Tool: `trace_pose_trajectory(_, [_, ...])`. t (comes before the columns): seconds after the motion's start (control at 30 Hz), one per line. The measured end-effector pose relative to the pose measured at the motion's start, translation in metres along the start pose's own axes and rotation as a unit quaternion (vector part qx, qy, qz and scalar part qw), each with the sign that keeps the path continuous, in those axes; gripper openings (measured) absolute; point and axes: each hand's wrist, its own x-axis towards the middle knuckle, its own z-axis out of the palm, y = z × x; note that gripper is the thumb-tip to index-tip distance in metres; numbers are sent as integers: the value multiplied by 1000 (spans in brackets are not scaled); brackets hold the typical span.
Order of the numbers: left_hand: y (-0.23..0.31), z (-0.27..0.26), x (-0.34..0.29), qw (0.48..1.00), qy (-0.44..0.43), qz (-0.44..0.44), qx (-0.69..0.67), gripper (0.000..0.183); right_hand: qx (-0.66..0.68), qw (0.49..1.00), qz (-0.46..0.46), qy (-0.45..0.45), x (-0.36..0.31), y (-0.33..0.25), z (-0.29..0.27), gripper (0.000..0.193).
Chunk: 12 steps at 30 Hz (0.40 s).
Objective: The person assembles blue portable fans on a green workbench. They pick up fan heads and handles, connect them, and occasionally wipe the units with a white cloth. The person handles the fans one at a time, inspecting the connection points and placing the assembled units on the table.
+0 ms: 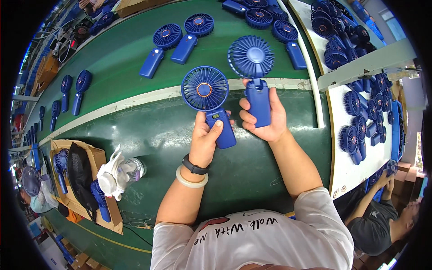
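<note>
My left hand is closed round the handle of a blue handheld fan. Its round grille has a copper-coloured ring at the centre, and a small lit display shows on the handle above my thumb. In my right hand is a second blue handheld fan, gripped by its handle with its head upright. The back of that fan seems to face me. Both fans are held side by side above the green bench, apart from each other. A dark band and a pale bangle circle my left wrist.
Blue fans lie along the green belt beyond a pale rail. Left of me, a cardboard tray holds fans and a black item; white gloves lie beside a clear jar. More fans fill a white table near a co-worker.
</note>
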Motion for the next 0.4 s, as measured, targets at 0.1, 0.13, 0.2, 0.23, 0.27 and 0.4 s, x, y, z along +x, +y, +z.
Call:
trace_pose_trajectory(0.1, [-3,-2,1,1000,-4,-4,-7,40,-40,999,6,-12,1,4,1,67])
trace_pose_trajectory(0.13, [-3,-3,0,1000,-6,-4,-9,40,-53,998,10,-19,1,5,1,68])
trace_pose_trajectory(0.2, [0,-3,0,1000,-11,-4,-9,40,-81,997,8,-3,1,4,4,66])
trace_pose_trajectory(0.23, [1,-3,0,1000,-13,-11,-11,41,-83,996,7,-1,1,3,4,66])
trace_pose_trajectory(0.27, [0,-3,-1,1000,-10,-14,-4,42,-86,996,6,0,1,1,4,66])
trace_pose_trajectory(0.4, [-4,-2,-3,1000,12,6,26,45,-137,990,-7,41,0,-1,-1,61])
